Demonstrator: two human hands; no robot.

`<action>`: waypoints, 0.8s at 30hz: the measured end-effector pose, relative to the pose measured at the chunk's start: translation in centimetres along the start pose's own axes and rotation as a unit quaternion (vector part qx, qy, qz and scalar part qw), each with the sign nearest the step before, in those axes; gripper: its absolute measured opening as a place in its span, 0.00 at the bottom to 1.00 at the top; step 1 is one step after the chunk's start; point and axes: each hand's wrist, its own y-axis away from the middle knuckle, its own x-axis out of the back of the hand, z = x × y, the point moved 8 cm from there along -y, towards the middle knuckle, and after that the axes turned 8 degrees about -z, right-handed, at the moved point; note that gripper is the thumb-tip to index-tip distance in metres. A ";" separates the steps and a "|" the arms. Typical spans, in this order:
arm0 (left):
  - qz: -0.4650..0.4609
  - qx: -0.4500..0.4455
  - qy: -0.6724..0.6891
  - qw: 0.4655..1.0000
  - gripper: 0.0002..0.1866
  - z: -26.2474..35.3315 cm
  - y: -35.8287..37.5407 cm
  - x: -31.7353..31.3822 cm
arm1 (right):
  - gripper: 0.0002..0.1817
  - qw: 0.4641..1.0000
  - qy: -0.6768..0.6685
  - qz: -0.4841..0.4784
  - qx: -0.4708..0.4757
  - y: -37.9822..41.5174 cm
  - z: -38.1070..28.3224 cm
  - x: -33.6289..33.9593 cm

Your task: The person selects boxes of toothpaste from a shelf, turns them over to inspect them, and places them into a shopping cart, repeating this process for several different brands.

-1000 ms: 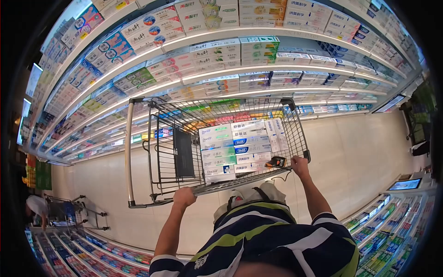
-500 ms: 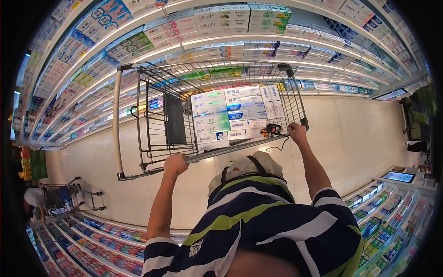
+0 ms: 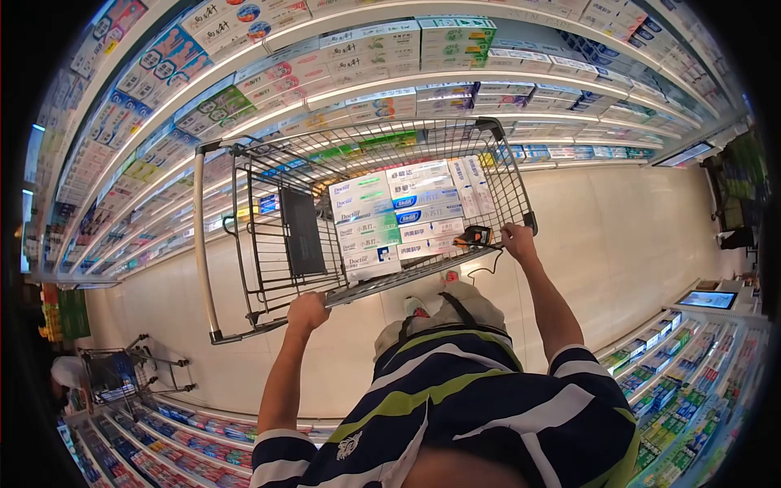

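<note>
My left hand (image 3: 308,311) is closed around the near top rim of a wire shopping cart (image 3: 370,287), toward its left half. Farther right, my right hand (image 3: 517,241) grips the same rim close to the corner. Between them inside the basket lie stacked toothpaste boxes (image 3: 407,207), mostly white with blue and green print. A small black and orange device (image 3: 473,236) rests by the near rim, beside my right hand, and a thin dark cord hangs from it. The cart's long handle bar (image 3: 201,244) is at the left, touched by neither hand.
Beyond the cart, a long shelf (image 3: 366,89) is filled with boxed goods. Another stocked shelf (image 3: 187,435) runs behind me. At the far left are a second cart (image 3: 114,378) and a person (image 3: 67,372). A screen (image 3: 708,299) stands at the right shelf end above the tiled floor (image 3: 602,228).
The cart sits slightly lower and farther left in view, with both my hands still on its rim. My shoes now show below it. The second cart appears a little lower.
</note>
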 end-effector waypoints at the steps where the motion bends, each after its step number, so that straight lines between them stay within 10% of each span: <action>1: 0.007 -0.002 -0.004 1.000 0.13 1.3 0.0 -0.2 | 0.06 1.000 0.010 -0.002 0.013 0.2 0.8 0.5; 19: 0.014 -0.034 -0.003 0.999 0.13 2.8 -0.3 -0.6 | 0.07 0.983 -0.164 -0.085 -0.013 -1.3 0.6 2.7; 24: 0.049 -0.118 0.025 0.992 0.28 11.8 -2.2 0.3 | 0.11 0.965 -0.241 -0.077 0.074 -8.1 -5.0 11.3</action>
